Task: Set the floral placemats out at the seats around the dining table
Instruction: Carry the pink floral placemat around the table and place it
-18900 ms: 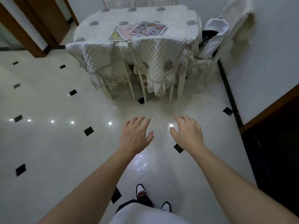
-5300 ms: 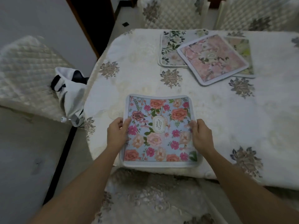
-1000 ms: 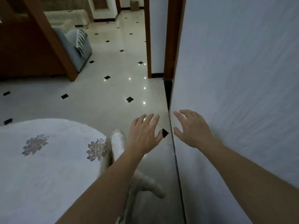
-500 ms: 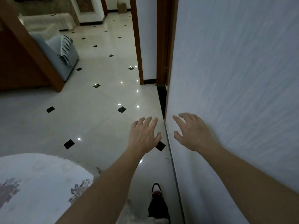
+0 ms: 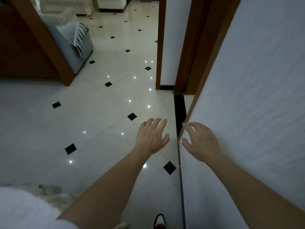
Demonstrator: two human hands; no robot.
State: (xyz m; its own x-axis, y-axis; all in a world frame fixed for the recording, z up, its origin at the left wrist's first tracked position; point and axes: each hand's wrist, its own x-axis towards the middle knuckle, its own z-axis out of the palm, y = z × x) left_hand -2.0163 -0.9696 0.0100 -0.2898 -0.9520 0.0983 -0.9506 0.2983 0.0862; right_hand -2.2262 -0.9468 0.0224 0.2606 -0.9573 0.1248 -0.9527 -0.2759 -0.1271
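No floral placemat is in view. Only a corner of the dining table [image 5: 19, 210], under its white quilted cloth, shows at the bottom left. My left hand [image 5: 152, 137] is held out over the floor, palm down, fingers spread, holding nothing. My right hand [image 5: 200, 142] is stretched forward beside it, close to the white wall, fingers apart and empty too.
A white wall [image 5: 255, 113] runs close along my right, ending at a brown door frame [image 5: 194, 52]. The glossy tiled floor [image 5: 92, 116] with black diamond insets stretches ahead. A grey sofa [image 5: 74, 45] stands at the upper left behind a brown partition [image 5: 41, 38]. My shoe [image 5: 159, 222] shows at the bottom.
The view has swung further away from the table, which has slid down into the bottom left corner. Both hands stay open and empty in front of me.
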